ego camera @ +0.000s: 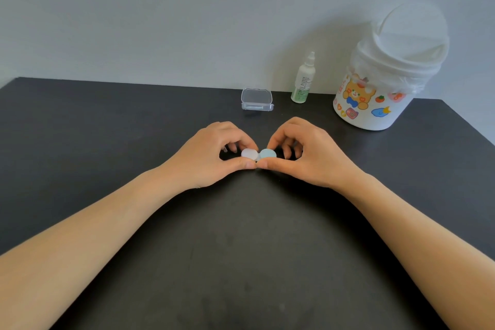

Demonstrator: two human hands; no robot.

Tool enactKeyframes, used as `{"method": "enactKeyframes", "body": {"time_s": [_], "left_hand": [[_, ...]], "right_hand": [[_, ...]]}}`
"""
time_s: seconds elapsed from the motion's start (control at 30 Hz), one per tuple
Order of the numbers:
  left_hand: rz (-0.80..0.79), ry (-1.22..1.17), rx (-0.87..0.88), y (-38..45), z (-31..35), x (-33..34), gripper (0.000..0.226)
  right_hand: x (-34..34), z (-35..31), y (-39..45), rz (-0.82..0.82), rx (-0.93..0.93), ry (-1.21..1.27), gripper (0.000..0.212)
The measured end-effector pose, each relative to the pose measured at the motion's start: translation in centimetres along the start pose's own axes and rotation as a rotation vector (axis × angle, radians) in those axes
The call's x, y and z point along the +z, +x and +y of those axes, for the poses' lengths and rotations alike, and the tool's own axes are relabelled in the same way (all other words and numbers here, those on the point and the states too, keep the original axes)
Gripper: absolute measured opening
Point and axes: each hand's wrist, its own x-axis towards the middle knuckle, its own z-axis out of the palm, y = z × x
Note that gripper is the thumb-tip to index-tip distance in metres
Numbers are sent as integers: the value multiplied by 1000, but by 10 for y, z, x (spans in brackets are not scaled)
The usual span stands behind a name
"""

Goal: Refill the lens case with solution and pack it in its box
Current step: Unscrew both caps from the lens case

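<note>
From the head view, the person is holding a small two-well plastic lens case (258,154), one round cap white and the other pale blue, low over the dark matte table (107,128). The left hand (214,154) is pinching the white cap between thumb and forefinger, and the right hand (305,154) is pinching the blue cap the same way; the thumb tips are meeting just under the bridge between the wells. So the case is sitting squarely between the two pinches, with nothing of it beyond them.

It is looking light, stiff and smooth, likely slippery once wet, so each cap's rim seems the sensible place to grip for twisting, with the other hand steadying the base.

Beyond the hands, well apart, a small clear hinged plastic box (256,99) is standing open. To its right are a slim white and green solution bottle (304,80) and a white sticker-covered bin (385,72) with a swing lid.
</note>
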Motion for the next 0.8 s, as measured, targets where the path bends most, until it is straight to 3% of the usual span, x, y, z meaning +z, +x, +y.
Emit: {"method": "enactKeyframes", "body": {"time_s": [0.13, 0.37, 0.53, 0.7, 0.8], "left_hand": [[-2, -1, 1, 0, -1, 0, 18], [-3, -16, -2, -1, -1, 0, 17], [-4, -16, -3, -1, 0, 0, 17], [-7, -12, -5, 0, 0, 0, 17], [-6, -10, -4, 0, 0, 0, 17]], "right_hand": [[-2, -1, -1, -63, -47, 34, 19], [-4, 3, -1, -23, 0, 38, 36], [-5, 3, 0, -91, -45, 48, 21], [-4, 5, -2, -36, 3, 63, 37], [-2, 3, -1, -21, -16, 40, 33]]}}
